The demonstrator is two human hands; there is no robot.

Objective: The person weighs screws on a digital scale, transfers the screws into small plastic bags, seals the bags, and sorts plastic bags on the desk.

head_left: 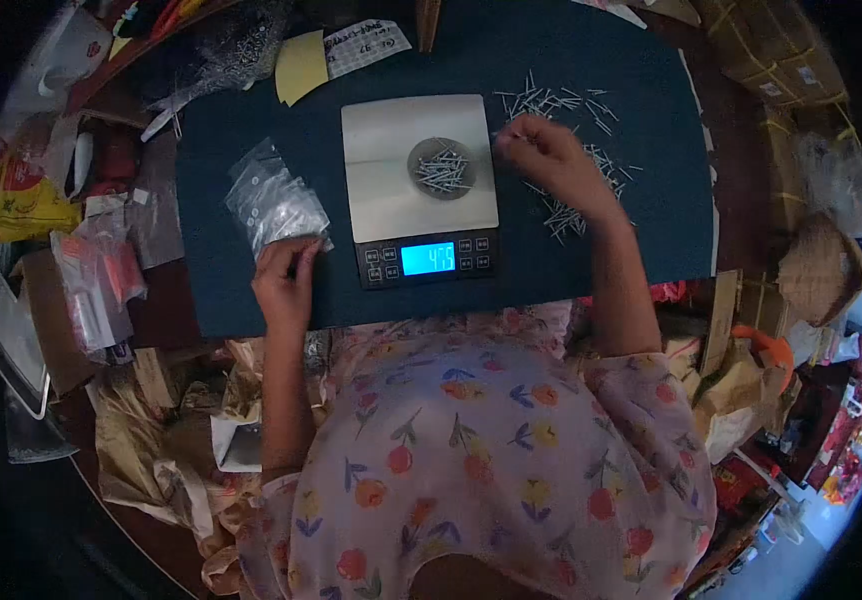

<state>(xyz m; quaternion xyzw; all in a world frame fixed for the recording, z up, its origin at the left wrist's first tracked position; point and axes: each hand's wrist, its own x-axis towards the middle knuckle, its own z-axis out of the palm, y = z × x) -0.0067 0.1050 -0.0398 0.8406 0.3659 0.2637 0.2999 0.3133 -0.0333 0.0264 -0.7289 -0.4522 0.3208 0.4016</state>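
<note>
A digital scale [371,175] stands on the dark cloth, its blue display [428,258] lit with digits that look like 475. On its plate is a small round dish [441,193] holding thin silver nail-like fasteners [443,170]. Right of the scale, my right hand [551,165] hovers with its fingers pinched together. What sits in its fingertips is too small to make out. Loose fasteners [606,165] lie in a scattered pile under and around that hand. My left hand [286,280] is closed at the lower edge of a stack of clear plastic bags [286,205], left of the scale.
The dark cloth-covered table [221,290] reaches my waist. A yellow paper [301,68] and a handwritten note [366,47] lie at its far edge. Packaged goods [101,270] and brown paper [151,440] crowd the left, cardboard boxes [776,50] the right.
</note>
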